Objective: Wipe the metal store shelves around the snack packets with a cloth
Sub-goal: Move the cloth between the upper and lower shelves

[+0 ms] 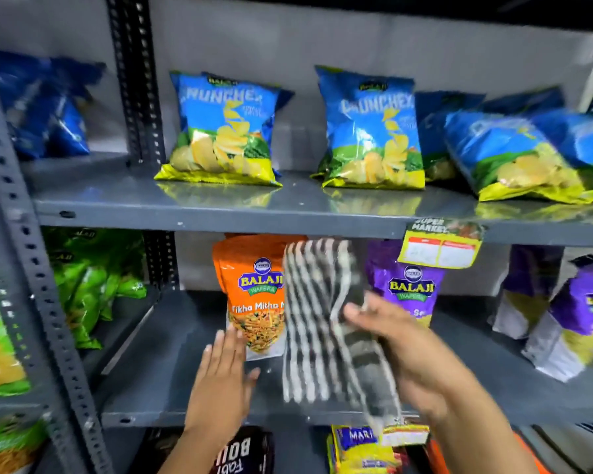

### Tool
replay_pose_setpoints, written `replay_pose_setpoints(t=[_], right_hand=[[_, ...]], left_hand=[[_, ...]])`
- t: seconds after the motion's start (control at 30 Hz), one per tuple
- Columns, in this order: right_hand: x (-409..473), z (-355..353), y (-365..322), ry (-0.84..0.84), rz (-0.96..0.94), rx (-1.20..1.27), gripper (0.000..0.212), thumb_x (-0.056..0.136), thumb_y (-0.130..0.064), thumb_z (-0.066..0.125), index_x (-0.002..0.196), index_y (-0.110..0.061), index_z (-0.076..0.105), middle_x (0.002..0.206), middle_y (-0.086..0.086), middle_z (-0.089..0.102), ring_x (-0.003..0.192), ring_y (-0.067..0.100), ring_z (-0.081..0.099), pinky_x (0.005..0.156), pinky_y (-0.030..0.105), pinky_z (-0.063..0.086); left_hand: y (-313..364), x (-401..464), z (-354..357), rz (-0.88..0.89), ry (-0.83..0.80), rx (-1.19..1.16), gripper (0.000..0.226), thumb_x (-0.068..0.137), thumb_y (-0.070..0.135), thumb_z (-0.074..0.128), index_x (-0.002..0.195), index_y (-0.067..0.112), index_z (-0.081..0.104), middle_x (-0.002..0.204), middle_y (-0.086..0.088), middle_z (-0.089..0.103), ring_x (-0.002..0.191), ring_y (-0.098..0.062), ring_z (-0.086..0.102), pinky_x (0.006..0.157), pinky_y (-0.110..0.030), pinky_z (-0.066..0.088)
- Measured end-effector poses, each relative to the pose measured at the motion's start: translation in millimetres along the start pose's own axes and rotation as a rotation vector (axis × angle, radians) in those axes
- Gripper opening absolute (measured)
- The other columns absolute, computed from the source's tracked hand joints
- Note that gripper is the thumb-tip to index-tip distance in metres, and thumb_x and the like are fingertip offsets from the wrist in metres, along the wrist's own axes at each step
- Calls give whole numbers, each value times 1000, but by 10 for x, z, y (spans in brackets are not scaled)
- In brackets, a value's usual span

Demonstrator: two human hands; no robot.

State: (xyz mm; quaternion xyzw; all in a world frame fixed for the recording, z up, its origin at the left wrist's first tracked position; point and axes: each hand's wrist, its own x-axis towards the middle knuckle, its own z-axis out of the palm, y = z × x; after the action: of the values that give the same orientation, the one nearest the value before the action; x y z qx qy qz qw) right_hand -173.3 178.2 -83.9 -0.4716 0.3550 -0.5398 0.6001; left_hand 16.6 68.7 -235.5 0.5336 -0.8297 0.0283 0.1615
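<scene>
Two grey metal shelves fill the view, held by perforated uprights [31,268]. The upper shelf [220,203] carries blue chip bags: one at left-centre [221,130], one at centre [370,131], more crowded and leaning at the right [514,148], and a blurred blue cluster in the next bay on the left [45,104]. A yellow price tag [440,246] hangs from that shelf's front lip.

The lower shelf [172,367] has an orange pouch [254,295] standing upright at centre, a purple pouch [404,285] right of it, more purple pouches [575,313] farther right, green bags [93,285] in the left bay. Below the lip – a dark packet [243,453] and a yellow biscuit pack [360,446], partly cut off.

Cloth [322,323] – black-and-white striped, blurred – hangs in front of the gap between the orange and purple pouches, covering the orange one's right edge. Whether it touches the shelf I cannot tell.

Right hand [397,350] grasps the cloth along its right side, fingers curled round it. Left hand [225,374] is released, flat, fingers together, its tips at the orange pouch's lower left corner; contact unclear.
</scene>
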Motion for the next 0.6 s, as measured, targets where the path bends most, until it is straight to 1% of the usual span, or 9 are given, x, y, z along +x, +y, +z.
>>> replay_pose_setpoints(t=[0.07,0.13,0.2,0.27,0.33,0.37,0.43,0.5,0.6], right_hand=[[-8,70,-450,16,-210,-109,20,69,-17,60,82,-22,75,71,-3,76,59,9,70,52,22,58],[86,110,-857,96,-426,-284,15,76,-12,61,84,-21,71,70,-7,74,58,5,66,56,20,57],[309,114,-1184,236,-612,-538,20,86,-4,55,86,-22,64,68,-11,66,57,-2,58,56,13,52],[626,79,-1403,338,-694,-846,23,89,-6,51,98,-25,58,73,-10,58,63,0,53,59,12,46],[954,32,-1495,303,-599,-1171,29,93,-12,49,119,-22,52,94,1,59,85,13,54,78,25,47],[1104,-15,-1483,228,-454,-1376,36,95,-17,46,130,-20,46,113,7,59,101,18,55,92,31,44],[1327,-105,-1364,36,-113,-1716,45,98,-25,40,142,-16,33,148,10,39,132,24,40,112,36,29],[1425,-154,-1250,-43,74,-1803,49,99,-29,36,145,-18,26,157,7,22,142,24,25,116,35,18],[1422,-192,-1218,20,53,-1778,46,99,-29,34,144,-25,27,158,2,19,144,25,19,118,40,14]], left_hand=[[189,132,-292,-17,157,4,78,94,44,-1,126,-4,51,135,-21,51,124,-35,49,112,-28,-3],[316,263,-560,25,356,21,73,95,46,7,130,-6,45,139,-24,44,127,-39,44,111,-32,3],[393,407,-846,77,522,33,68,91,45,24,132,-8,40,140,-28,40,129,-42,39,110,-37,11],[446,525,-1144,109,659,34,68,87,40,33,135,-8,34,143,-28,36,132,-39,28,108,-39,13],[476,624,-1425,128,744,30,69,87,39,33,139,-6,26,148,-23,23,135,-32,15,111,-37,8],[488,669,-1539,131,775,19,70,88,41,32,141,-3,20,149,-17,13,136,-29,10,112,-35,4],[502,747,-1705,131,786,8,69,88,44,28,142,5,6,147,-9,-2,138,-23,1,113,-32,-3],[507,791,-1786,132,791,25,67,89,46,24,140,11,-3,147,-6,-8,139,-20,-5,115,-33,-2],[461,839,-1828,131,769,70,67,91,47,24,139,13,-8,147,-5,-12,138,-20,-13,116,-36,0]])
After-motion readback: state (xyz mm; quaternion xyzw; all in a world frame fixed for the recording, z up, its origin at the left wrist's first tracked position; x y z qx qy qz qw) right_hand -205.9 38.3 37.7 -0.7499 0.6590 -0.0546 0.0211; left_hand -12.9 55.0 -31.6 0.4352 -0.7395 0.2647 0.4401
